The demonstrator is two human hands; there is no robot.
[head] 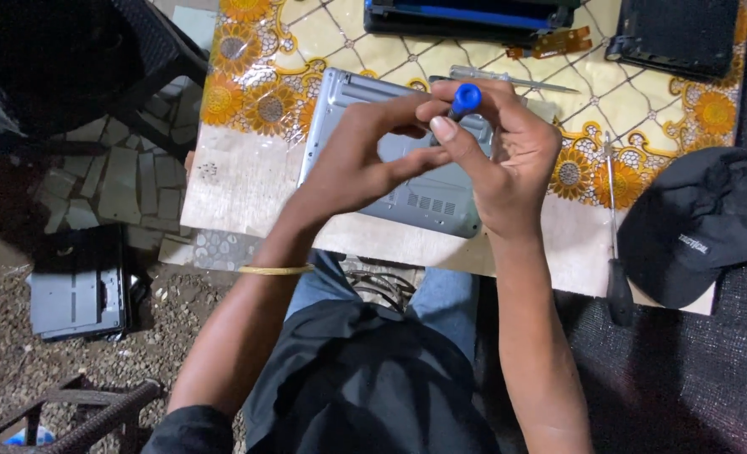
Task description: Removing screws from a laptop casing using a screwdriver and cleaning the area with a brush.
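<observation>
Unscrewing step, I'd say: right hand closed on the blue-handled screwdriver, left hand pinching its shaft, tip hidden over the upturned grey laptop base on the floral-clothed desk; next needs steady downward pressure.

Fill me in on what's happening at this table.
A person holds a blue-handled screwdriver upright over a grey laptop base lying underside up on the flower-patterned tablecloth. The right hand has its grip around the handle, and the left hand meets it at the fingertips. A second long screwdriver and a black cap lie at the right, untouched.
</observation>
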